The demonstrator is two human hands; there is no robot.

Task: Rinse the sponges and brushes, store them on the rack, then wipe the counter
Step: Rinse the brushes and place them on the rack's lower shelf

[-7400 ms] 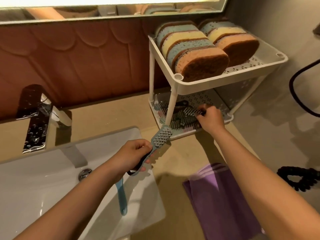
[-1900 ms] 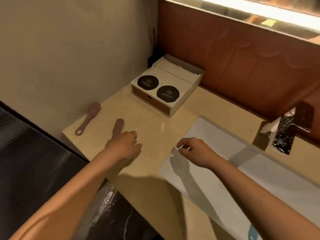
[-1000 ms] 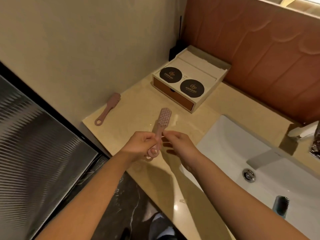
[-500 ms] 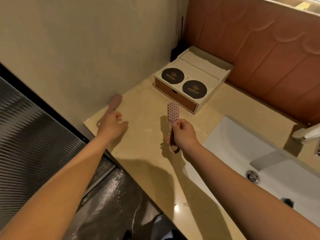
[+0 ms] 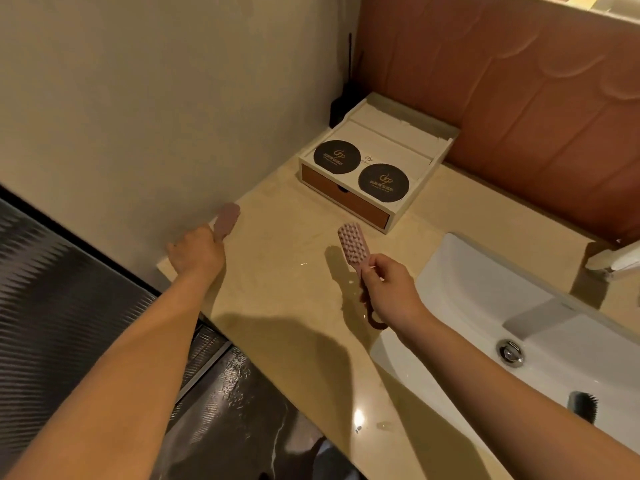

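My right hand (image 5: 389, 289) grips the handle of a pink brush (image 5: 352, 244), bristles facing me, held upright over the beige counter (image 5: 291, 306) left of the white sink (image 5: 485, 306). My left hand (image 5: 195, 252) lies on the handle of a second pink brush (image 5: 227, 218) by the wall at the counter's left edge; its head sticks out past my fingers. Whether the fingers have closed round it is hidden. A dark-bristled brush (image 5: 583, 405) lies in the sink at the lower right.
A white box with a brown drawer and two black round coasters (image 5: 375, 168) stands in the back corner. The tap (image 5: 614, 259) juts in at the right. The sink drain (image 5: 509, 351) shows. Dark floor drops off left of the counter.
The first pink brush passed from my left hand to my right. My left hand then reached left to the second brush by the wall and now rests on its handle.
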